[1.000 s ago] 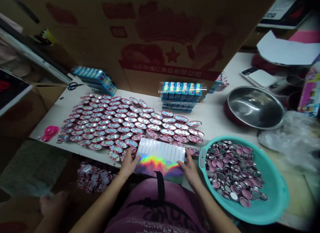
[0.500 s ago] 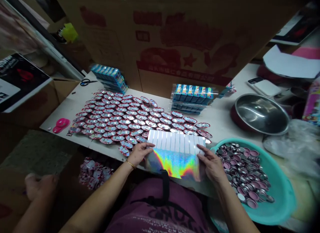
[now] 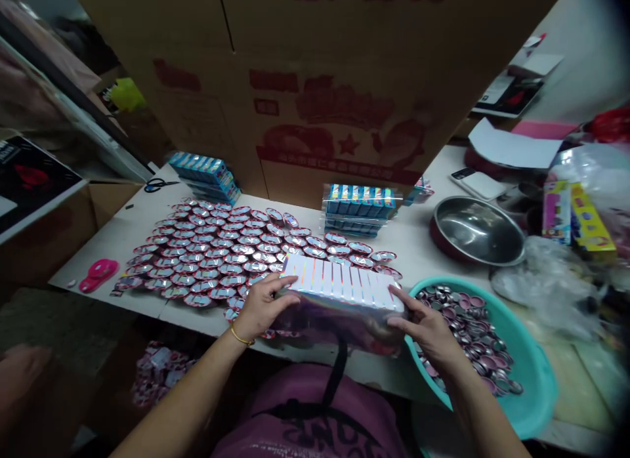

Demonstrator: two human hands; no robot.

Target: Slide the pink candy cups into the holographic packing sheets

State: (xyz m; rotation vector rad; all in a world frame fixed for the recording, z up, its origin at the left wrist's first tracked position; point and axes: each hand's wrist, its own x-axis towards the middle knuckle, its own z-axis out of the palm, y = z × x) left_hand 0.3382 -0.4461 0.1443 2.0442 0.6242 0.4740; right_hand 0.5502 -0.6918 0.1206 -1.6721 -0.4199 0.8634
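Observation:
Both of my hands hold a wide holographic box (image 3: 339, 291) by its ends, just above the table's near edge. My left hand (image 3: 263, 304) grips its left end with the thumb on top. At the right end, my right hand (image 3: 426, 323) has its fingers wrapped round the corner. The box's white top shows a row of narrow slots. Beyond it, many shiny round badges (image 3: 221, 251) lie in overlapping rows on the white table (image 3: 142, 215).
A teal basin (image 3: 529, 373) with loose pink and silver badge parts sits at my right. Behind it stand a steel bowl (image 3: 475, 228) and clear plastic bags (image 3: 551, 281). Blue packet stacks (image 3: 359, 205), a big cardboard box (image 3: 315, 84), scissors (image 3: 157, 184) and a pink tool (image 3: 98, 274) ring the table.
My hands have lifted and tipped the box, so its white slotted top faces me and the rainbow front has turned down into shadow. The view has shifted.

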